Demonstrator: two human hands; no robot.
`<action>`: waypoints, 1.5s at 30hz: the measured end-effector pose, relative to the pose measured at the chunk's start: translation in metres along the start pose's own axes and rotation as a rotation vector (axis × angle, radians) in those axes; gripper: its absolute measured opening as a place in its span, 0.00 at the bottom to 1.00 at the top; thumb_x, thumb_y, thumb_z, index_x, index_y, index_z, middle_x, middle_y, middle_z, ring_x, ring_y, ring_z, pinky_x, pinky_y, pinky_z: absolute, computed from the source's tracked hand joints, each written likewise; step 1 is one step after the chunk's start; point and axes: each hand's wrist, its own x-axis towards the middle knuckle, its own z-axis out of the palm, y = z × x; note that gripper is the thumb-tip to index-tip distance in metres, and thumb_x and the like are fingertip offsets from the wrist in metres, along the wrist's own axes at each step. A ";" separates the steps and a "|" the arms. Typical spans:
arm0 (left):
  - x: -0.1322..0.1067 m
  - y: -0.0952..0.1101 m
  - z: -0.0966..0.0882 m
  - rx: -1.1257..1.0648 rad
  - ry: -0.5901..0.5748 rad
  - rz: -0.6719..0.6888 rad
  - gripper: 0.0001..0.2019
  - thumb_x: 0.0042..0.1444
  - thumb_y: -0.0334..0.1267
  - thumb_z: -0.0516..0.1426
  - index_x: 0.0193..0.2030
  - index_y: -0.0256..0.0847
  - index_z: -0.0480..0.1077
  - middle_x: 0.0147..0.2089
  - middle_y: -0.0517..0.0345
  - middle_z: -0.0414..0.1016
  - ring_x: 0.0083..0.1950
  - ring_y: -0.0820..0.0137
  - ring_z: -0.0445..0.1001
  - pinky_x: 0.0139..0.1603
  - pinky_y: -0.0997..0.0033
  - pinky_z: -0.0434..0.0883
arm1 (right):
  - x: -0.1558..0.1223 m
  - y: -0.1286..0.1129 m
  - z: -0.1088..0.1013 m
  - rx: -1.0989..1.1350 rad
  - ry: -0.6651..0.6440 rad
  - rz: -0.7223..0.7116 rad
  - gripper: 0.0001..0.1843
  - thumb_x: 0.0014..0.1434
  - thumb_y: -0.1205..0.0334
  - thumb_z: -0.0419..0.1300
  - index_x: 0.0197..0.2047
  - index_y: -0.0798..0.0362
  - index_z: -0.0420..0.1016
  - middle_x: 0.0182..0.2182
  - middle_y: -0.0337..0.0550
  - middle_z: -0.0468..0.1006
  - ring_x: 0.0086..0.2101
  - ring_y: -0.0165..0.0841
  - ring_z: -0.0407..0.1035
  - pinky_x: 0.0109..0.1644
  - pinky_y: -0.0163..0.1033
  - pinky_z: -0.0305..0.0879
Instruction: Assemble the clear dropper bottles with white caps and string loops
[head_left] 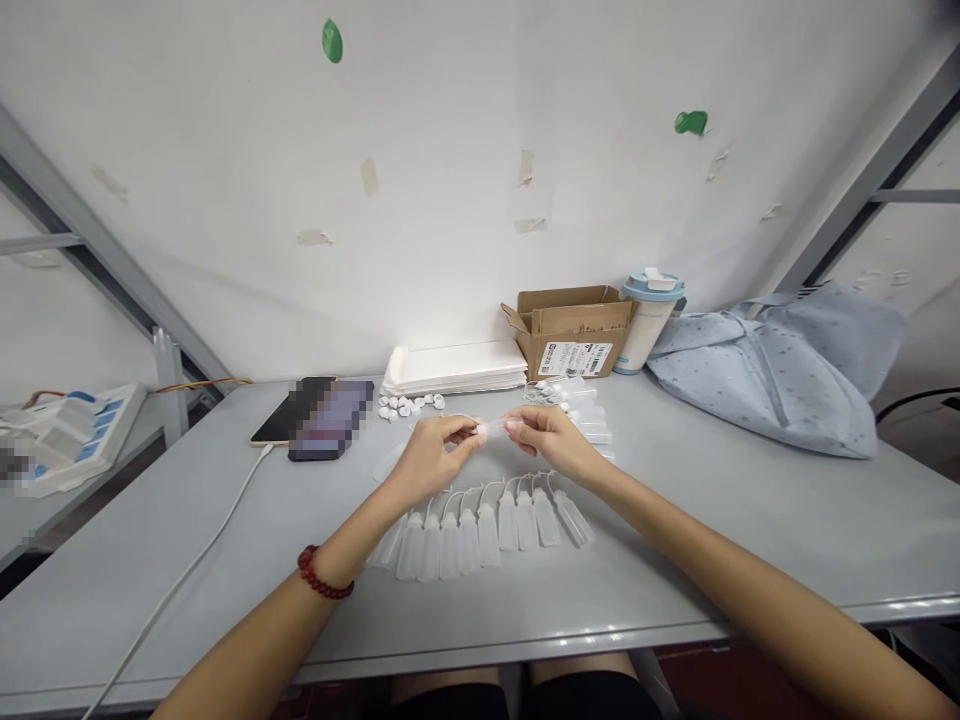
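A small translucent plastic bottle (495, 427) is held level above the table between my two hands. The fingers of my left hand (436, 452) pinch its white capped end. At the other end, my right hand (555, 438) closes thumb and fingers round the clear body, hiding much of it. Below the hands lies a row of similar flat bottles (469, 535) with white looped cords at their necks. More bottles (589, 410) are stacked just beyond my right hand. Loose white caps (405, 407) lie in a cluster behind my left hand.
White envelopes (457, 368) are piled against the wall, beside an open cardboard box (574, 335) and a blue-lidded cup (641, 325). A light blue cloth bag (765, 385) lies at right. Two phones (322, 420) and a white cable (214, 540) are at left.
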 end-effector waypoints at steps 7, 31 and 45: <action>0.002 0.005 -0.006 -0.022 -0.089 -0.091 0.15 0.57 0.45 0.52 0.32 0.37 0.74 0.36 0.54 0.78 0.35 0.69 0.73 0.36 0.73 0.69 | 0.000 0.000 0.003 0.006 0.008 -0.012 0.15 0.56 0.51 0.55 0.34 0.56 0.71 0.20 0.36 0.64 0.22 0.28 0.58 0.28 0.35 0.55; -0.003 0.006 0.003 0.321 0.018 0.169 0.15 0.60 0.41 0.50 0.25 0.38 0.68 0.28 0.54 0.73 0.31 0.69 0.70 0.33 0.72 0.64 | -0.001 -0.007 0.004 0.106 0.042 0.036 0.18 0.52 0.47 0.56 0.24 0.55 0.65 0.18 0.34 0.57 0.21 0.25 0.51 0.25 0.35 0.48; -0.002 -0.002 0.003 0.390 0.003 0.282 0.11 0.61 0.39 0.50 0.34 0.38 0.71 0.35 0.50 0.75 0.37 0.65 0.72 0.39 0.68 0.68 | -0.001 -0.006 0.006 0.073 0.034 0.032 0.20 0.53 0.46 0.55 0.22 0.54 0.64 0.17 0.34 0.60 0.20 0.26 0.54 0.27 0.36 0.52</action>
